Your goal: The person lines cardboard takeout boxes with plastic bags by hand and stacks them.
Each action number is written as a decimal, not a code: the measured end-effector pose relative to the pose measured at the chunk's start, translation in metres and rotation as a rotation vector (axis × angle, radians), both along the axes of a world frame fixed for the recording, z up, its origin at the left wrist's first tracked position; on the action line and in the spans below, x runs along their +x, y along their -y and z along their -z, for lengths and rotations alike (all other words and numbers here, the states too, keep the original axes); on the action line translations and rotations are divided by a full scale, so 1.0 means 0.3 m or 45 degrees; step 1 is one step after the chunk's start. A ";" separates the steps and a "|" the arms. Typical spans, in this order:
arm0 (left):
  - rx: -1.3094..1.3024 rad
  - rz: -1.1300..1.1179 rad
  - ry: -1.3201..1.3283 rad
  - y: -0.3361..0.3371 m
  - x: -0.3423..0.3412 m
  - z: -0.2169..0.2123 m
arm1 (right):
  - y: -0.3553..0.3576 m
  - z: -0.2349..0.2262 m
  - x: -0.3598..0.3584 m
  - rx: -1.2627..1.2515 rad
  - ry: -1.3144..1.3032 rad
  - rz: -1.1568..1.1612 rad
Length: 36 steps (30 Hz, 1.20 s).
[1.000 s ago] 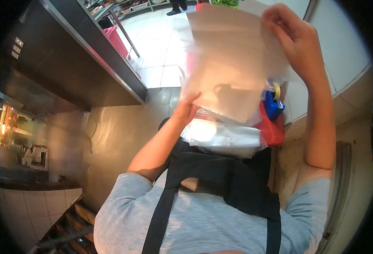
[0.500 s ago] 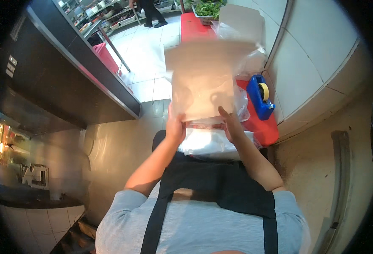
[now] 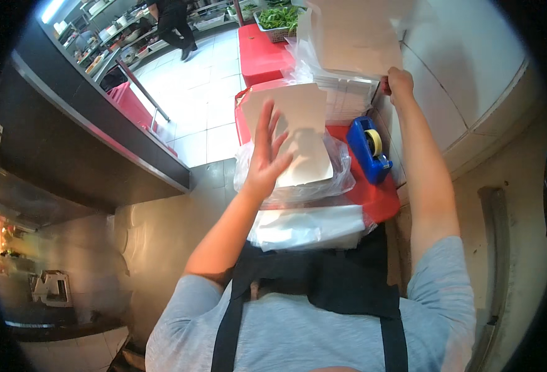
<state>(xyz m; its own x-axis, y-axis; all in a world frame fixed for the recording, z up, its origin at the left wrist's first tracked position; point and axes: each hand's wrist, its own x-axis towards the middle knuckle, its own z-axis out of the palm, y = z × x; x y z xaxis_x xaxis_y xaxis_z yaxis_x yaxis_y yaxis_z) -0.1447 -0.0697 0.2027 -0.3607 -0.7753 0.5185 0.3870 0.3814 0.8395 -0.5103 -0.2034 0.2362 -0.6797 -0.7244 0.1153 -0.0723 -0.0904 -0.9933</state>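
My left hand [image 3: 266, 162] is open, fingers spread, just over a pale, flat cardboard piece [image 3: 304, 146]. That piece lies on crumpled clear plastic bags [image 3: 343, 177] in front of me; whether the palm touches it I cannot tell. At the far right my right hand [image 3: 401, 85] is closed on the near right corner of another flat cardboard piece [image 3: 360, 40]. This one is above a stack of white flat pieces [image 3: 351, 102] beside the wall. A pile of clear plastic sheets or bags [image 3: 310, 224] lies nearest my apron.
A blue tape dispenser [image 3: 367, 152] stands on the red table [image 3: 382, 201] by the tiled wall [image 3: 472, 68]. Farther off, a basket of green leaves [image 3: 276, 22] sits on a red surface. Back left, a person in dark clothes [image 3: 174, 25] walks near shelves; a pink bin [image 3: 130, 105] is there.
My hands have come apart: both held one cardboard piece, which now lies on the bags. My right hand has reached far right to another piece. The person in back moved left.
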 end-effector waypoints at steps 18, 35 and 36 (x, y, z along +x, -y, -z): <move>0.260 -0.965 0.915 -0.304 0.509 0.630 | 0.325 0.047 0.084 0.737 -1.785 0.434; 0.187 -0.940 1.108 -0.280 0.484 0.636 | 0.575 0.458 0.113 0.977 -1.048 -1.054; 0.165 -0.916 1.123 -0.283 0.483 0.635 | 0.556 0.435 0.134 0.968 -1.045 -1.083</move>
